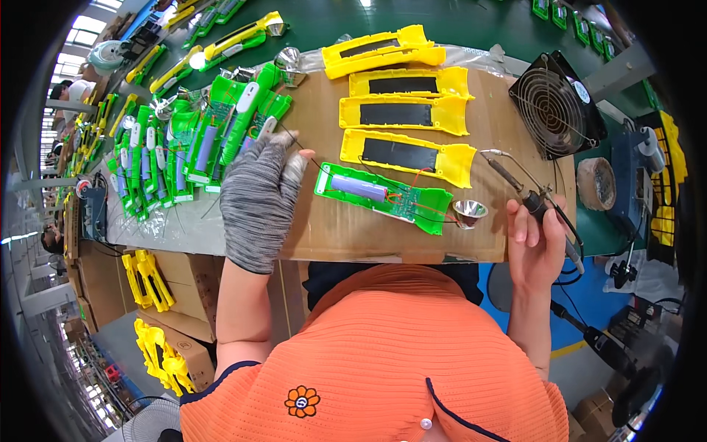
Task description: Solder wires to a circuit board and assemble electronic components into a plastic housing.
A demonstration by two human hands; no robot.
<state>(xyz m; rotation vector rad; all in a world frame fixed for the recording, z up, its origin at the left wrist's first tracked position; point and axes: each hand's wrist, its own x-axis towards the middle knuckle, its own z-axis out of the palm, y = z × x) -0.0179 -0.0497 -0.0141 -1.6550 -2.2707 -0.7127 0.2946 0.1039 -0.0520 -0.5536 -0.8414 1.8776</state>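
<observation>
The open green flashlight half-shell (383,193) lies flat in the middle of your cardboard work board (331,232), its blue battery cell and red wires facing up, with a loose silver reflector cup (469,211) just beside its right end. Your left hand (258,195), in a grey knit glove with open fingertips, lies palm-down to the left of the shell, fingers loosely spread, fingertips near a thin black wire; it grips nothing. Your right hand (534,239) is raised at the board's right edge, fingers curled shut around the handle of a soldering iron (515,184), whose tip points up and left over the board. Four yellow shells (401,103) sit above in a column. A row of green assemblies (191,144) crowds the left, a small black fan (556,103) stands upper right, and the green bench (456,22) runs beyond.
</observation>
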